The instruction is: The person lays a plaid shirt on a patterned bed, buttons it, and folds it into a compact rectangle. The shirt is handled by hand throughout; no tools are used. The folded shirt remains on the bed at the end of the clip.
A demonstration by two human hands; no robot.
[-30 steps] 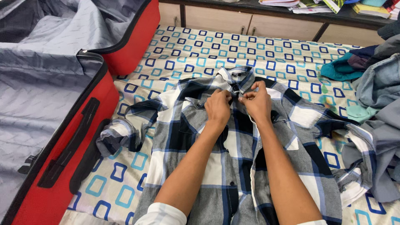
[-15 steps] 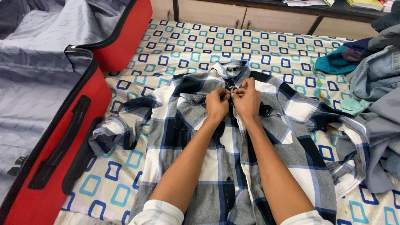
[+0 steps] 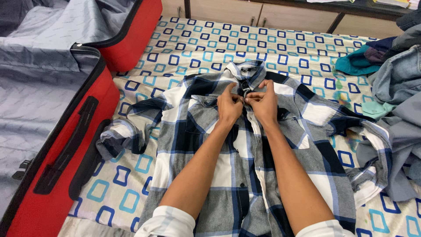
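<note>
Plaid flannel shirt (image 3: 197,145) lies flat on a patterned bedsheet (image 3: 206,48); left hand (image 3: 229,106) and right hand (image 3: 264,104) pinch its button placket below the collar, beside a red suitcase (image 3: 66,145).

Left arm: bare forearm runs up from the lower edge toward the centre, a white cuff rolled back near the elbow.
Right arm: bare forearm mirrors it, slanting up and inward — white rolled sleeve at the bottom edge.
Left hand (image 3: 229,106): back of the hand up, fingers curled, thumb and forefinger pinched together at its inner side.
Right hand (image 3: 263,104): back up too, fingers bent inward in a pinch — fingertips meet those of the left.
Wrists: straight, close together, the hands touching at the fingertips.
</note>
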